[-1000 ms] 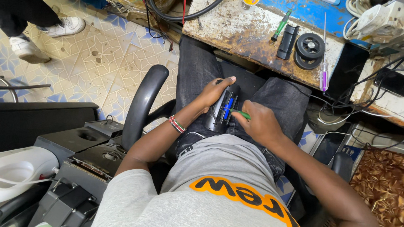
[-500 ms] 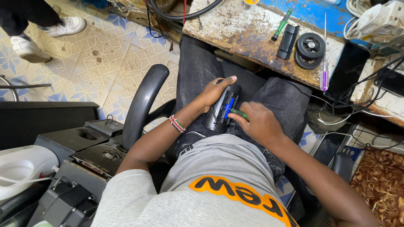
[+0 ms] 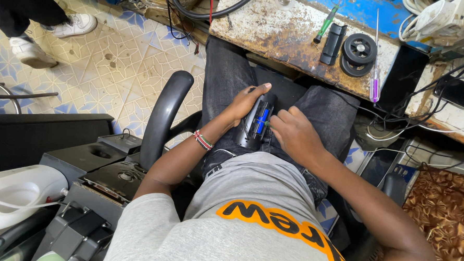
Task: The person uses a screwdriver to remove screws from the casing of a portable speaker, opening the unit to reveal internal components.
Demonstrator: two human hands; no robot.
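The left hand (image 3: 242,102) wraps its fingers around a black gadget (image 3: 255,122) on the lap. The right hand (image 3: 294,136), at 3 o'clock of it, pinches a small green tool (image 3: 268,124).

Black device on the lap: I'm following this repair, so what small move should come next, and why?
Probably keep the left hand gripping the black device while the right hand presses its tool into the blue part, since the tip already sits there.

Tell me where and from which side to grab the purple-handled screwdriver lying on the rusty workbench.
Grip the purple-handled screwdriver by its thick purple handle, the end nearest the bench's front edge, coming from above and pinching across its width. The thin metal shaft points away, and the black round discs lie close on one side, so the handle probably offers the clearest hold.
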